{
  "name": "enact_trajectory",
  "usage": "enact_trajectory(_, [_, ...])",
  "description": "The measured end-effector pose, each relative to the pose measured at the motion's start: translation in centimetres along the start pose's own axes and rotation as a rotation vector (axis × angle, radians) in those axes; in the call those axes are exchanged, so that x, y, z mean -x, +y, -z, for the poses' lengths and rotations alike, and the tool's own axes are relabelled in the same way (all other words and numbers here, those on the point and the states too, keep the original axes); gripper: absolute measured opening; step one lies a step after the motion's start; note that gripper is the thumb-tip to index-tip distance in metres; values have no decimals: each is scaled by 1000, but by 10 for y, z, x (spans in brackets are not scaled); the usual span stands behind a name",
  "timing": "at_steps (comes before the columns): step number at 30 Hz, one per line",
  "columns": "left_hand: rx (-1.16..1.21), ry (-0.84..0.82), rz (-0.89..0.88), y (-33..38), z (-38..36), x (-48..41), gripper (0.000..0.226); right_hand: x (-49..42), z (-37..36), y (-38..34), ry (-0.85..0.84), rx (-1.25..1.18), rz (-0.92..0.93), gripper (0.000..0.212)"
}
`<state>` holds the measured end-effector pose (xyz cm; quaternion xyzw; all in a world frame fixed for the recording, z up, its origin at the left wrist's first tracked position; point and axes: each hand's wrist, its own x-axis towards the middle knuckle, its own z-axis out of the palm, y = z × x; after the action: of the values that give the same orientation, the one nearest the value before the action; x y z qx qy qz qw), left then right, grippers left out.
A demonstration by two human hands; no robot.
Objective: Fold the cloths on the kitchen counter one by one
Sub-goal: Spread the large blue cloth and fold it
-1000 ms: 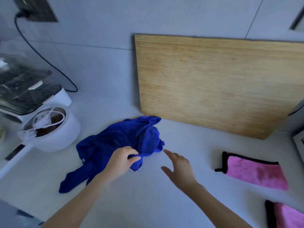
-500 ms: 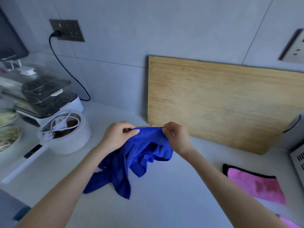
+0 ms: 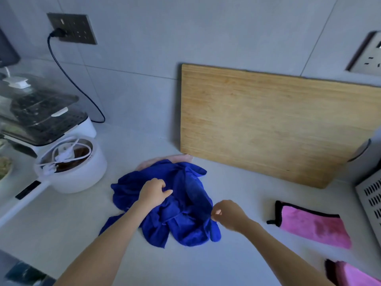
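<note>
Crumpled blue microfibre cloth [image 3: 165, 205] sits mid-counter, toward the back edge. Left hand [image 3: 153, 194] bunches its top folds, right hand [image 3: 227, 213] pinches its right edge, probably hunting corners to spread it flat.

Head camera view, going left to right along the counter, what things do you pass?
White pot with a cord inside → blue cloth, crumpled under both hands → folded pink cloth with black trim → perforated grey appliance at the right edge.
</note>
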<state>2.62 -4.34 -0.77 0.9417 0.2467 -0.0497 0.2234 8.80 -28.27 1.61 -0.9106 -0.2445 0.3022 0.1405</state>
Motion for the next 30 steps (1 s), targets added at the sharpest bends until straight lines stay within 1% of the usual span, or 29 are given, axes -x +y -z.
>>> enact_trajectory(2, [-95, -50, 35, 8, -21, -9, 57, -3, -2, 4, 3, 3, -17, 25])
enact_trajectory(4, [-301, -47, 53, 17, -43, -18, 70, -6, -2, 8, 14, 23, -16, 22])
enact_trajectory(5, [-388, -18, 59, 22, -50, -20, 71, -7, -1, 10, 29, 12, -12, 21])
enact_trajectory(6, [-455, 20, 56, 26, -57, -22, 68, -7, 0, 11, 44, -12, -10, 20])
enact_trajectory(8, [-550, 99, 40, 31, -62, -23, 48, -5, 2, 11, 64, -46, -4, 20])
enact_trajectory(10, [-572, 135, 34, 34, -61, -23, 29, -4, 2, 11, 76, -51, 6, 19])
enact_trajectory(11, [-548, 139, 46, 36, -59, -22, 24, -3, 2, 11, 83, -57, 9, 19])
enact_trajectory(12, [-485, 153, 56, 39, -54, -22, 23, -3, 2, 11, 90, -68, 7, 20])
enact_trajectory(13, [-359, 179, 49, 43, -46, -21, 22, -2, 3, 11, 105, -82, 6, 21])
enact_trajectory(15, [-1, 243, -18, 59, -18, -16, 19, -1, 7, 11, 142, -129, -6, 24])
enact_trajectory(16, [147, 242, -56, 70, 1, -12, 18, 0, 11, 11, 168, -167, -12, 24])
enact_trajectory(19, [431, 133, -102, 104, 64, -2, 18, 0, 21, 8, 255, -300, -53, 23])
enact_trajectory(20, [523, 87, -97, 116, 86, 5, 16, 2, 26, 7, 278, -369, -72, 26])
enact_trajectory(22, [707, 13, -56, 138, 124, 21, 11, 10, 35, 5, 303, -473, -123, 40])
enact_trajectory(24, [847, -5, -30, 155, 151, 37, 11, 20, 40, 8, 293, -512, -173, 51])
enact_trajectory(25, [892, -14, -36, 163, 161, 44, 14, 25, 41, 9, 275, -533, -186, 51])
enact_trajectory(26, [921, -27, -59, 173, 167, 52, 15, 32, 44, 13, 255, -557, -172, 48])
enact_trajectory(27, [938, -45, -89, 182, 172, 60, 17, 40, 46, 15, 229, -603, -138, 38])
enact_trajectory(28, [945, -65, -123, 191, 176, 68, 19, 49, 50, 17, 203, -672, -91, 24])
enact_trajectory(29, [948, -85, -160, 201, 178, 75, 20, 59, 54, 21, 175, -744, -44, 16])
enact_trajectory(30, [953, -100, -194, 210, 180, 82, 21, 68, 60, 25, 154, -791, 14, 20])
